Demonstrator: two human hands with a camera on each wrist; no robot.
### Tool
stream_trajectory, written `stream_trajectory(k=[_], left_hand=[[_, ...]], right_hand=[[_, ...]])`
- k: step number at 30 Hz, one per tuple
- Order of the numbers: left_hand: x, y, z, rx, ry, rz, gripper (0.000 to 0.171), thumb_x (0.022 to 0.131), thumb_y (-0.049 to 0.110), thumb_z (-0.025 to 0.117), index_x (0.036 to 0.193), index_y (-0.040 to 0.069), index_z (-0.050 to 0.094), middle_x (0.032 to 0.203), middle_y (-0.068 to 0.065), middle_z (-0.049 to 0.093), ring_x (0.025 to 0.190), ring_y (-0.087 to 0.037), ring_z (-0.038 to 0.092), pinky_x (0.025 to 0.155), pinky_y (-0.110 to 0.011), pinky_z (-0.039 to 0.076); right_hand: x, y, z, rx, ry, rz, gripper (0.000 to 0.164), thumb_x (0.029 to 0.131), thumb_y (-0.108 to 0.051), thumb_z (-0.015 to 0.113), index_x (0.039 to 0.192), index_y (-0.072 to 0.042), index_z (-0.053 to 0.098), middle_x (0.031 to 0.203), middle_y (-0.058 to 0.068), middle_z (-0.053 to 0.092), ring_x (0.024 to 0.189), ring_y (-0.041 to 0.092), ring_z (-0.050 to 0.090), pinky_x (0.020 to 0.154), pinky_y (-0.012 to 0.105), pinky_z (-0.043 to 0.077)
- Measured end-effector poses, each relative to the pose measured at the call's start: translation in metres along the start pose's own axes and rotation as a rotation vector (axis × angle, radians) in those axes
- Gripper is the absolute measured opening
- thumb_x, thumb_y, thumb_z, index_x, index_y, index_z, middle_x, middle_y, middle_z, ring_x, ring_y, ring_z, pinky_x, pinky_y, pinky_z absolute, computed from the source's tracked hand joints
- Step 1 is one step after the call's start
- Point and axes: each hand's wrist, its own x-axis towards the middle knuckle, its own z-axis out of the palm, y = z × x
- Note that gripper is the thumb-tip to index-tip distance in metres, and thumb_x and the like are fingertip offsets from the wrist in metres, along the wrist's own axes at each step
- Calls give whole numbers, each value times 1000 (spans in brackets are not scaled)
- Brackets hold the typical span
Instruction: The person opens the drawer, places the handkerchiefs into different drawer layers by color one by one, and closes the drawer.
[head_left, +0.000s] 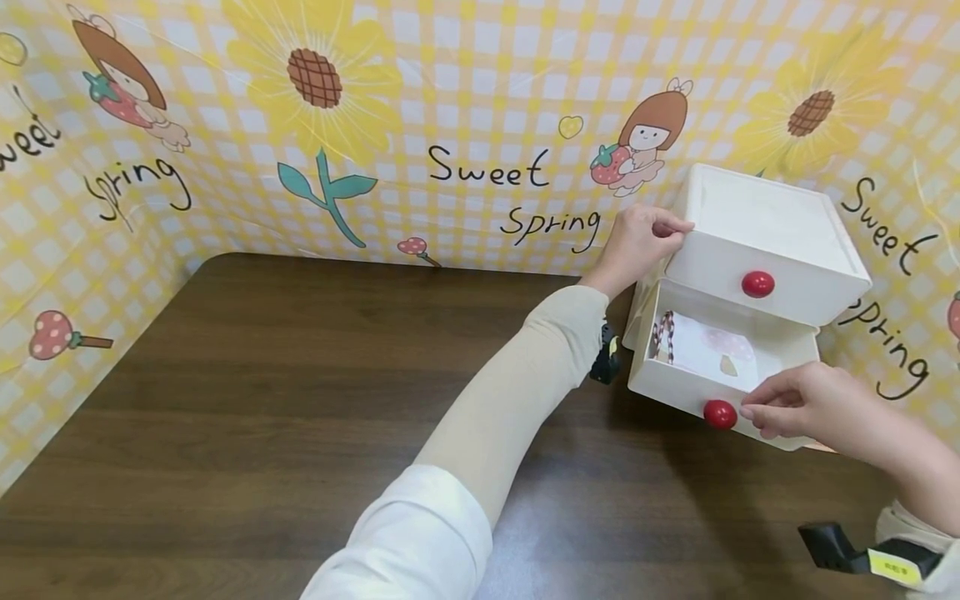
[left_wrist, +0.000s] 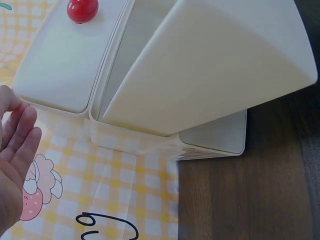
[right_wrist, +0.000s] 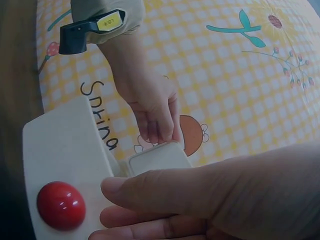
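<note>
Touching the cabinet: The left hand [head_left: 637,237] pinches the upper front corner of a white plastic drawer cabinet [head_left: 780,212] between thumb and fingers.
Right hand: Released; the hand [head_left: 817,404] has its thumb and fingertips just beside a round, glossy red knob [head_left: 720,414], with a small gap visible from the right wrist. Whether other fingers touch the drawer front cannot be told.
Cabinet position: At the right rear of a dark brown wood-grain table [head_left: 375,375], near the backdrop.
Upper drawer: Closed; its white plastic front [head_left: 817,292] carries a second round, glossy red knob [head_left: 757,284].
Extended drawer: Directly below, a white plastic box-shaped drawer [head_left: 675,393] stands well out from the cabinet; the first knob is on its front.
Drawer contents: A dark red-and-white patterned band [head_left: 663,337] by the left wall; beside it, a flat white sheet [head_left: 693,354] with a faint pink print and a small beige piece [head_left: 727,365].
Backdrop: Yellow-and-white checked sheeting [head_left: 480,100], printed with sunflowers and the words "Sweet Spring".
Wrists: Black camera mounts with yellow labels, the left [head_left: 605,354] and right [head_left: 832,546], beside pale sleeves [head_left: 517,408].
</note>
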Motion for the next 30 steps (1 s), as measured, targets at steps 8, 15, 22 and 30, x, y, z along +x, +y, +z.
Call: stream_trajectory(k=[8, 15, 22, 30], left_hand=[[1, -2, 0, -4, -6, -10, 16, 84, 5, 63, 99, 5, 72, 95, -1, 69, 77, -2, 57, 67, -7, 43], [1, -1, 0, 9, -6, -5, 16, 84, 4, 63, 99, 5, 71, 95, -1, 69, 75, -2, 57, 66, -7, 43], [1, 0, 1, 10, -10, -15, 16, 84, 5, 64, 98, 5, 72, 95, 0, 69, 75, -2, 57, 66, -7, 43], [2, -1, 0, 24, -6, 5, 16, 84, 5, 63, 98, 6, 72, 95, -1, 69, 74, -2, 57, 65, -7, 43]], right_hand=[[-5, 11, 16, 144, 6, -169, 5, 81, -2, 66, 78, 2, 69, 61, -8, 62, 54, 2, 56, 47, 21, 47], [-12, 16, 28, 199, -16, -120, 4, 83, -2, 64, 80, 1, 66, 65, -9, 62, 57, 3, 58, 50, 23, 49], [-17, 19, 39, 155, 9, -38, 11, 85, -9, 64, 85, 1, 68, 69, -4, 66, 59, 2, 59, 52, 23, 48], [-14, 20, 58, 276, 37, -40, 13, 85, -7, 64, 88, 5, 66, 73, 2, 66, 61, 4, 61, 54, 24, 51]])
